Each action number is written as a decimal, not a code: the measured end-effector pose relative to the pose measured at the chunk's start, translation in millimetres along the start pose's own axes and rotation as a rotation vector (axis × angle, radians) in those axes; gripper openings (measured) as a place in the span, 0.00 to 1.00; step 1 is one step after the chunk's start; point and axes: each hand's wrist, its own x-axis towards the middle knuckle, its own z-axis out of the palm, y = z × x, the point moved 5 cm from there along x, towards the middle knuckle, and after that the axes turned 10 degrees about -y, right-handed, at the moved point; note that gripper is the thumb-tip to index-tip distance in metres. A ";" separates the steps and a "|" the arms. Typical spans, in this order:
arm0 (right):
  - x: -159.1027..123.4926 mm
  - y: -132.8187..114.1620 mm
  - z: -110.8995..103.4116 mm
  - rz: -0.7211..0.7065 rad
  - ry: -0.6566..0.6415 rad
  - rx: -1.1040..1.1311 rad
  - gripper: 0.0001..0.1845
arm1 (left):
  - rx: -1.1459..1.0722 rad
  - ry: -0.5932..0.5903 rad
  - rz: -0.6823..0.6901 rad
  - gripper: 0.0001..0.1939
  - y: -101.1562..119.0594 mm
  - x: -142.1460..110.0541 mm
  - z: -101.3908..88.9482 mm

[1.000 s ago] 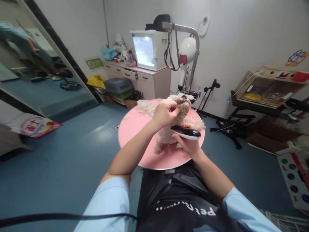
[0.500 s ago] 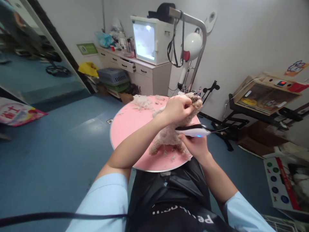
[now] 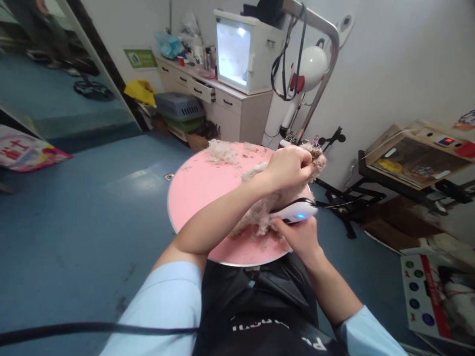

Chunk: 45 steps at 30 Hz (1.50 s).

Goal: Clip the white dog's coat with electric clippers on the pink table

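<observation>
A: Where does the hair clipper [image 3: 291,213] lie?
B: Right of centre in the frame, in the right hand [image 3: 302,240]. The thumb presses along its lower side; the other fingers are mostly hidden behind it, but the grip looks closed.
A: Which way does its long axis run?
B: Nearly across the frame, rising a little to the right. Its left end meets the pale fur of the curly-haired dog [image 3: 265,211]; the end by the blue light points away from the coat. I can't see the blade itself.
A: And the left hand [image 3: 291,165]?
B: Above the clipper in the frame and apart from it, so the right hand is plainly the nearer one. Its fingers are curled together, clamped on fur at the dog's head [image 3: 318,160]; exactly where the tips sit, I can't tell.
A: What's underneath?
B: The pink round table [image 3: 195,193], mid-frame. Loose fur [image 3: 222,151] lies along its upper edge, with more tufts below the dog, near the right thumb.
</observation>
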 end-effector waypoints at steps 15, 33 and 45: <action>-0.5 -3.3 9.7 -0.006 -0.065 0.084 0.15 | -0.005 -0.070 -0.035 0.14 6.9 6.7 5.4; 11.3 -4.4 4.1 -0.042 0.150 0.057 0.14 | 0.025 -0.081 -0.030 0.15 9.6 13.2 13.8; 9.5 15.0 -32.6 -0.072 -0.002 0.438 0.21 | 0.053 0.061 -0.008 0.14 0.0 -14.1 -1.5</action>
